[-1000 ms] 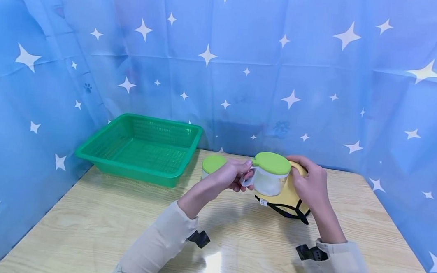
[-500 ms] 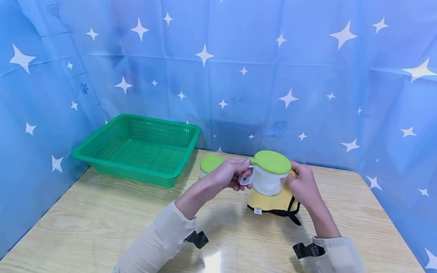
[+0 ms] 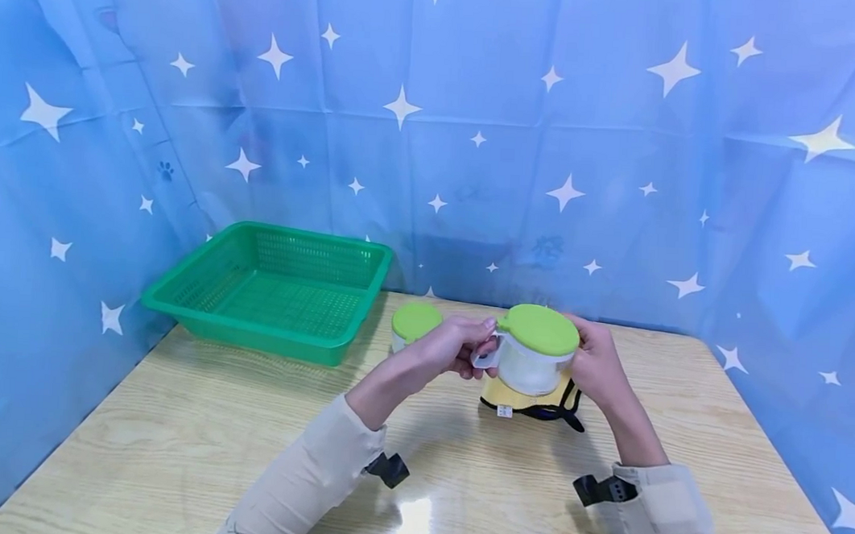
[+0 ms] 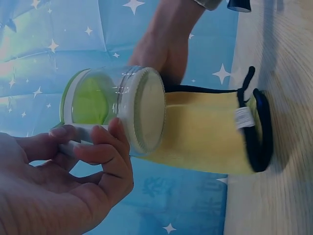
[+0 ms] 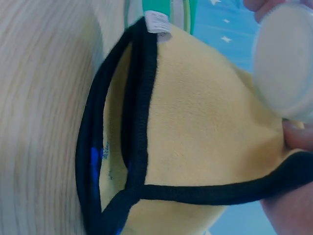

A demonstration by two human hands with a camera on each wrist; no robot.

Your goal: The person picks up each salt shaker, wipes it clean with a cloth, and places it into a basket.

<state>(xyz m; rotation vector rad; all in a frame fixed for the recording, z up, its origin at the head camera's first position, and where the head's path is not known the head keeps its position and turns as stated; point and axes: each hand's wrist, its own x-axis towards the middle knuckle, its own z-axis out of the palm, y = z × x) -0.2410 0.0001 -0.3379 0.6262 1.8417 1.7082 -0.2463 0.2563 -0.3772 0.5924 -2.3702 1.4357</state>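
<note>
Your left hand (image 3: 456,345) grips the handle (image 3: 484,361) of the green-lidded jar (image 3: 529,369), just right of those fingers; your right hand (image 3: 598,363) pinches the black-trimmed yellow cloth (image 4: 200,134) below its fingertips. A sideways push could twist the jar loose.

Pale wood-grain worktop (image 3: 172,439), glare (image 3: 414,526) at its near middle, green basket (image 3: 264,338) resting at far left, green-lidded jar (image 3: 416,320) standing just right of the basket, partly hidden, yellow cloth (image 4: 200,132) low over the surface, contact unclear.
</note>
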